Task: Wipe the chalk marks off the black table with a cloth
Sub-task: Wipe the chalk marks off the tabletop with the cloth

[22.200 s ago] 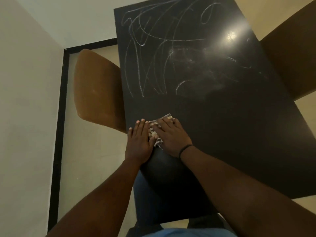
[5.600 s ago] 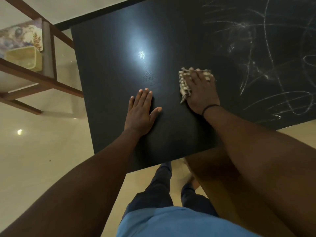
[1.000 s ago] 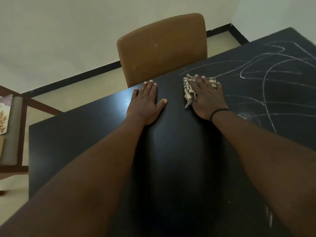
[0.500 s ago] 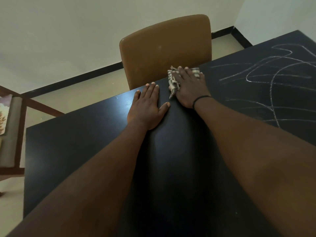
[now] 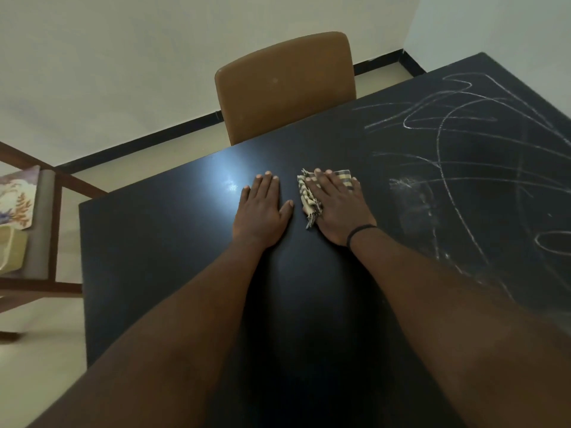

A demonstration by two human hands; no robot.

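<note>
The black table (image 5: 160, 242) fills most of the view. White chalk marks (image 5: 457, 143) scrawl across its right part, with a smeared patch beside them. My right hand (image 5: 338, 208) lies flat with straight fingers on a folded checked cloth (image 5: 307, 193), pressing it onto the table just left of the marks. My left hand (image 5: 261, 211) rests flat on the bare table, fingers straight, right beside the cloth.
A brown chair (image 5: 285, 84) stands at the table's far edge. A wooden frame (image 5: 55, 223) with a patterned cushion (image 5: 18, 199) and a yellowish tub (image 5: 9, 248) is at the left. Beige floor and white walls surround the table.
My right hand has drawn the cloth back from the table's far edge toward me, level with my left hand. The left hand has stayed flat on the table.
</note>
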